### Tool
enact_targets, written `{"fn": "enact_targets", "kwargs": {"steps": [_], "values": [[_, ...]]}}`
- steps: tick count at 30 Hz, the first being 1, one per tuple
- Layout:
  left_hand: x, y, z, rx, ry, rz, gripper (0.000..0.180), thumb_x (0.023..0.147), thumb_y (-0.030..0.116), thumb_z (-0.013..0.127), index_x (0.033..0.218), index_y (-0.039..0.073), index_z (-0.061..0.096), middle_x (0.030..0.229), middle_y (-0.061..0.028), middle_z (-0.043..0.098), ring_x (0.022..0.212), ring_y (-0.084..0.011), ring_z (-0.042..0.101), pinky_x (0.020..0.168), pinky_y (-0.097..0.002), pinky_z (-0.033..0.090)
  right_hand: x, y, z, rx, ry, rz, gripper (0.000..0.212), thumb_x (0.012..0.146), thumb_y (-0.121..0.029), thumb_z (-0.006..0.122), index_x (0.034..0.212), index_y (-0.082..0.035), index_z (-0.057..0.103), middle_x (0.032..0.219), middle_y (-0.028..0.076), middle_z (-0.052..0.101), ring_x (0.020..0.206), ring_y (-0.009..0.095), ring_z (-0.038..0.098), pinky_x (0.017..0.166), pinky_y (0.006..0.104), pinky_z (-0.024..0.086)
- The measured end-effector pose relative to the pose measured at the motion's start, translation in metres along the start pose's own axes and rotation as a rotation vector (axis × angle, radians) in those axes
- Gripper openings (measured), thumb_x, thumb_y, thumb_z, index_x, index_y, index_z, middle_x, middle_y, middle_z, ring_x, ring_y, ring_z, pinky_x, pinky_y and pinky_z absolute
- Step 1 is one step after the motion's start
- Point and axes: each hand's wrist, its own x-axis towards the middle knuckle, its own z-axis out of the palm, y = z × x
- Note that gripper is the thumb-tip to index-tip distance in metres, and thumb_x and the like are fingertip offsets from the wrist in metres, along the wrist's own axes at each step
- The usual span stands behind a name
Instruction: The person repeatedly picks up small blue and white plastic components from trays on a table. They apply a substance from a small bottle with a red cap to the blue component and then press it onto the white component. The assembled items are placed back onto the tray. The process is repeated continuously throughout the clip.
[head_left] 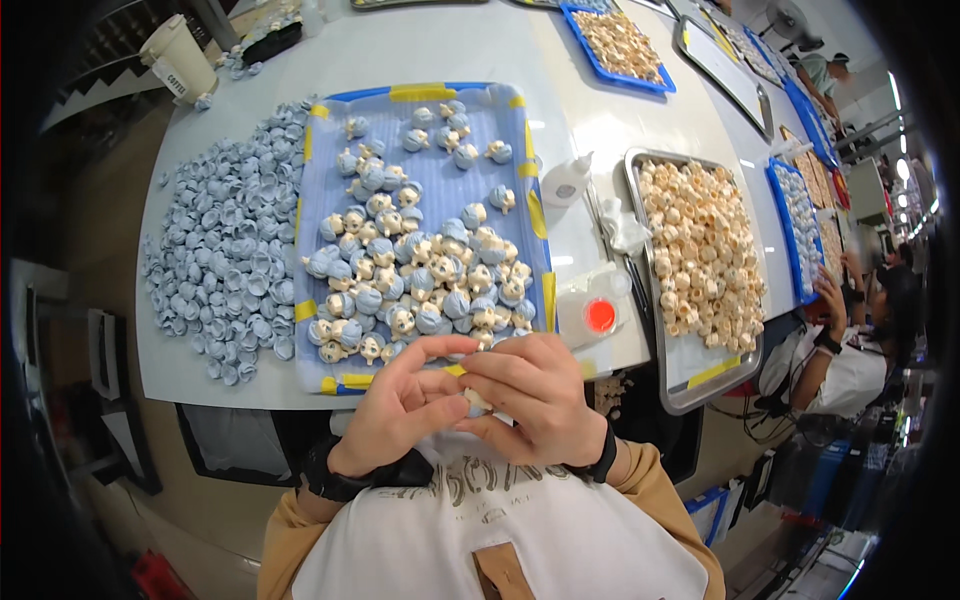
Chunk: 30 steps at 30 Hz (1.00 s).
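Close to my body, just in front of the table's edge, my left hand (400,408) and my right hand (540,395) meet with bent fingers. Pinched between them is a small doll head (476,403), cream with some light blue; the fingers cover most of it. Beyond my hands lies a blue tray (355,95) with yellow tape on its rim. Many doll heads (400,270) with light-blue hair fill its near half, and a few lie scattered farther back. To its left spreads a large heap of light-blue, shell-like hair pieces (235,230).
Right of the tray are a white squeeze bottle (567,182), a crumpled tissue (626,233), thin tools (639,288) and a tub with a red centre (600,316). A metal tray (690,403) holds cream-coloured heads. A paper cup (182,55) stands far left; another person (850,372) sits at right.
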Motion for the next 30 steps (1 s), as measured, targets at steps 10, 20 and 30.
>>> {"fn": "enact_targets", "kwargs": {"steps": [10,20,30], "values": [[-0.078,0.016,-0.024,0.363,0.542,0.365,0.045,0.086,0.023,0.059,0.12,-0.003,0.043,0.098,-0.0125,0.062,0.081,-0.0136,0.06,0.071,-0.0232,0.047,0.009,0.018,0.001,0.218,-0.146,0.109,0.042,0.063,-0.01,0.071,0.102,-0.004,0.059,0.097,0.009,0.056,0.082,0.027,0.054,0.063,0.0343,0.045],[-0.148,-0.046,-0.072,0.76,1.624,0.45,0.038,0.083,0.007,0.057,0.119,-0.001,0.048,0.121,-0.0111,0.048,0.105,-0.0202,0.05,0.08,-0.0289,0.044,0.054,0.017,0.019,0.019,-0.092,0.16,0.041,0.064,0.0,0.068,0.103,-0.002,0.057,0.088,0.01,0.057,0.08,0.029,0.052,0.068,0.0362,0.043],[-0.125,0.001,-0.144,1.485,1.278,0.256,0.101,0.056,0.033,0.082,0.134,0.003,0.026,0.142,-0.0217,0.016,0.129,-0.0415,0.02,0.1,-0.058,0.021,0.06,-0.003,0.045,-0.277,-0.063,0.382,0.049,0.066,0.001,0.069,0.113,-0.007,0.058,0.114,0.013,0.049,0.092,0.028,0.048,0.076,0.0351,0.042]]}}
